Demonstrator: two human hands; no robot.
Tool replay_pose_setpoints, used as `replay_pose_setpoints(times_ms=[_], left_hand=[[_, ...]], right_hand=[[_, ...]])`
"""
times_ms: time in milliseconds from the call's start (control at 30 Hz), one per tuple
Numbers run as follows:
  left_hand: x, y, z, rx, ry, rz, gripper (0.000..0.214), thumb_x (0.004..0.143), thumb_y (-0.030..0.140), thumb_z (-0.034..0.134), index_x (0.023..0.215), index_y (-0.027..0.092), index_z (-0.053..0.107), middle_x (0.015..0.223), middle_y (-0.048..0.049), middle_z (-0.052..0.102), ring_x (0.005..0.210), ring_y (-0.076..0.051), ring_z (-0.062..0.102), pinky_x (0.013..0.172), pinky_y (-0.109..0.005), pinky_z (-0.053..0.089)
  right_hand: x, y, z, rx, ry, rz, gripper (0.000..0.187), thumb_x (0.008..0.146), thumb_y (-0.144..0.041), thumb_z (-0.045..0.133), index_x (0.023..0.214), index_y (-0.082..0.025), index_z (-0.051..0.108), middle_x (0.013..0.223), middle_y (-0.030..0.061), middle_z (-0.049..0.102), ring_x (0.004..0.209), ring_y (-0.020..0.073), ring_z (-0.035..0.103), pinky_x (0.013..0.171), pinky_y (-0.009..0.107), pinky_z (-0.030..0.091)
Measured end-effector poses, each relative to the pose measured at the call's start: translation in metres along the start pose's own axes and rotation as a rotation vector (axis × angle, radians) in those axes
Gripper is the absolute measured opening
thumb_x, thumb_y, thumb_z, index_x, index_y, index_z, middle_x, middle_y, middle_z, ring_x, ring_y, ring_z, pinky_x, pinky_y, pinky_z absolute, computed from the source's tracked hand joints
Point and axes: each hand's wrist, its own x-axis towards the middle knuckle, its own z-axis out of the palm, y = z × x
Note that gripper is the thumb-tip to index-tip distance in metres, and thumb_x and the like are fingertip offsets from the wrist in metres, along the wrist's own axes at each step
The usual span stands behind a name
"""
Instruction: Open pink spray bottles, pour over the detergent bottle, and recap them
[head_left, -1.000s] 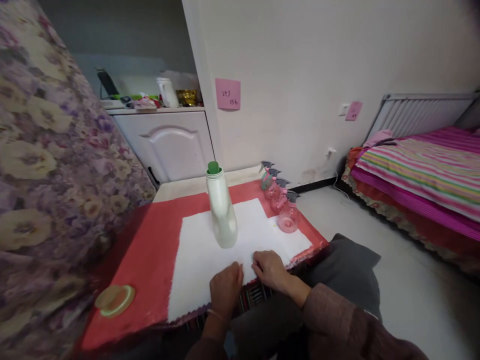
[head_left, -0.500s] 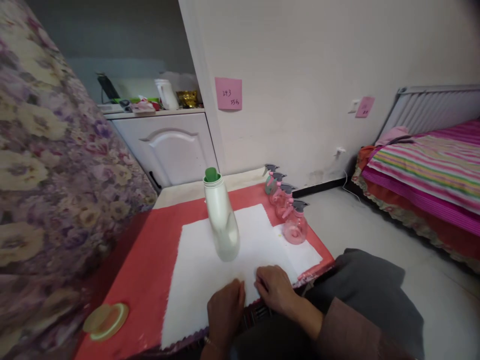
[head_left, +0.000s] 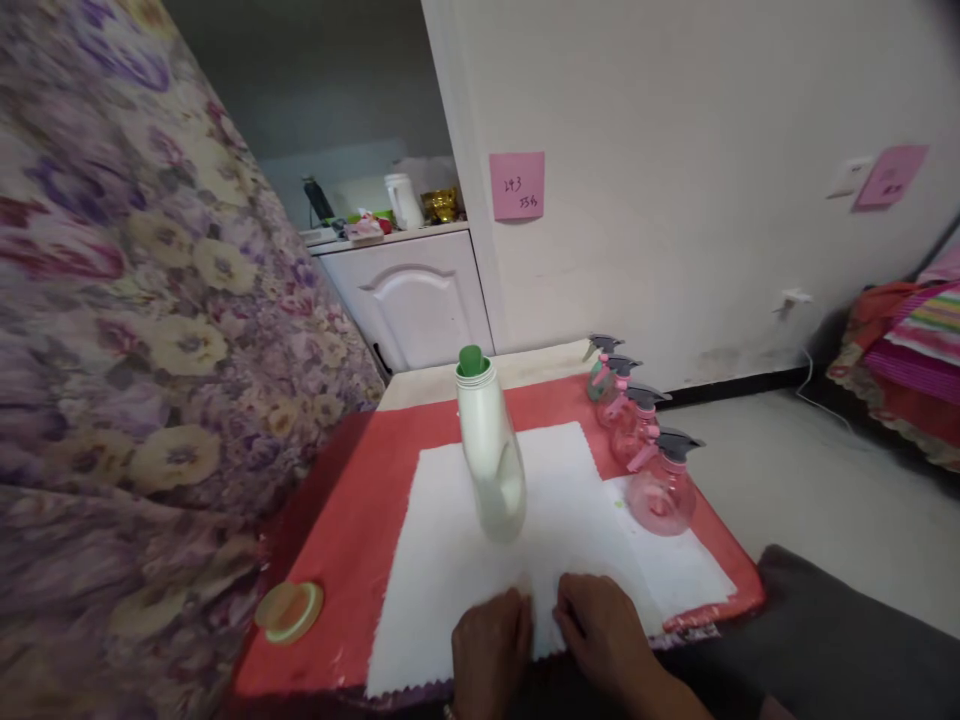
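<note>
My left hand [head_left: 491,640] lies in a loose fist on the near edge of a white cloth [head_left: 435,560]. Beside it, a small gap away, my right hand [head_left: 604,625] is curled closed on the same cloth. I see nothing held in either one. A pale green plastic bottle [head_left: 491,450] with a built-in handle stands upright beyond my hands, touching neither. A darker green piece [head_left: 471,360] pokes up at its threaded mouth. To the right, several clear round spray bottles, such as the nearest pink one [head_left: 664,495] with a dark trigger head, line the table's side.
A round pale green lid-like piece [head_left: 292,610] lies on the red table covering [head_left: 337,540] at left. A floral curtain [head_left: 172,400] hangs along the left. Behind the table are a white cabinet [head_left: 412,300] and a wall with a pink note [head_left: 517,187]. A bed [head_left: 900,370] stands far right.
The view has swung to the right's opposite, leftward, so the table, bottle and curtain sit further right and less of the bed shows. Both hands stay closed at the cloth's near edge.
</note>
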Motion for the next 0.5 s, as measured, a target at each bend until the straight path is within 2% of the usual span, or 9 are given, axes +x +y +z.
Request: replay_pose_setpoints(times_ms=[233, 367, 500], left_hand=[[-0.004, 0.004, -0.004, 0.001, 0.013, 0.007, 0.036, 0.1, 0.031, 0.035, 0.079, 0.024, 0.063, 0.074, -0.0016, 0.071, 0.072, -0.019, 0.067, 0.061, -0.031, 0.033], [-0.006, 0.004, -0.011, -0.019, 0.004, 0.019, 0.032, 0.099, 0.03, 0.037, 0.08, 0.023, 0.062, 0.075, -0.0015, 0.071, 0.073, -0.019, 0.067, 0.061, -0.03, 0.033], [-0.011, 0.002, -0.024, -0.042, 0.049, 0.002, 0.03, 0.1, 0.03, 0.037, 0.082, 0.023, 0.06, 0.075, -0.0001, 0.071, 0.072, -0.018, 0.067, 0.06, -0.03, 0.032]], right_hand=[[-0.002, -0.007, -0.013, 0.047, 0.047, 0.027, 0.016, 0.091, -0.026, 0.051, 0.077, -0.022, 0.056, 0.075, 0.0015, 0.064, 0.073, 0.02, 0.056, 0.067, 0.03, 0.031], [-0.005, -0.006, -0.002, -0.077, 0.079, -0.062, 0.013, 0.09, -0.021, 0.051, 0.079, -0.022, 0.056, 0.076, 0.0025, 0.065, 0.072, 0.0213, 0.057, 0.069, 0.032, 0.03], [-0.007, -0.003, 0.005, -0.082, 0.091, -0.085, 0.012, 0.088, -0.02, 0.051, 0.078, -0.022, 0.056, 0.075, 0.0014, 0.064, 0.071, 0.0204, 0.056, 0.07, 0.032, 0.03]])
